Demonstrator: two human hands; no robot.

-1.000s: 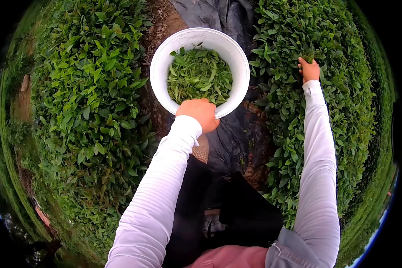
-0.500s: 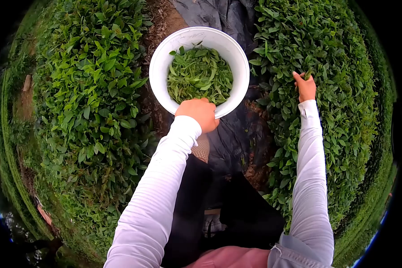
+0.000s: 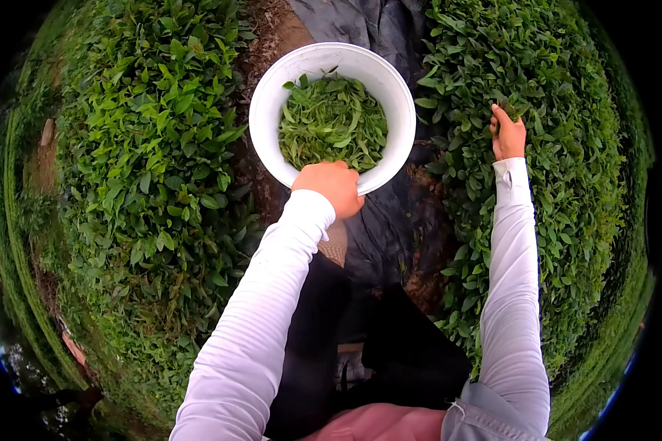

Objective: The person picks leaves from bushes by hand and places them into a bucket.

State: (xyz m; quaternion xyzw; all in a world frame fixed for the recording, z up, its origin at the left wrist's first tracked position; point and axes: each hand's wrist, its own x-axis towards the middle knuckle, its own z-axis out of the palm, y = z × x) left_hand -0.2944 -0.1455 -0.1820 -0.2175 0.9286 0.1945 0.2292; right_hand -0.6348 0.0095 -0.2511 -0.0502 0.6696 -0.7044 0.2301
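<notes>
My left hand (image 3: 329,188) is closed round the near rim of a white bucket (image 3: 266,121). Inside the bucket lies a heap of picked green leaves (image 3: 332,121). Over at the right, my right hand (image 3: 508,132) is among the top leaves of the right bush row (image 3: 552,176), its thumb and fingers curled together at some leaves. What sits between those fingertips is too small to make out.
Another bush row (image 3: 147,147) runs along the left. Between the rows lie black ground sheeting (image 3: 381,235) and brown soil with dry litter (image 3: 272,33). My dark-clad legs (image 3: 412,353) are below the bucket.
My right hand came back toward me with its fingers partly apart, then moved slightly forward to the leaves again. The left hand keeps its hold on the bucket, which has barely shifted.
</notes>
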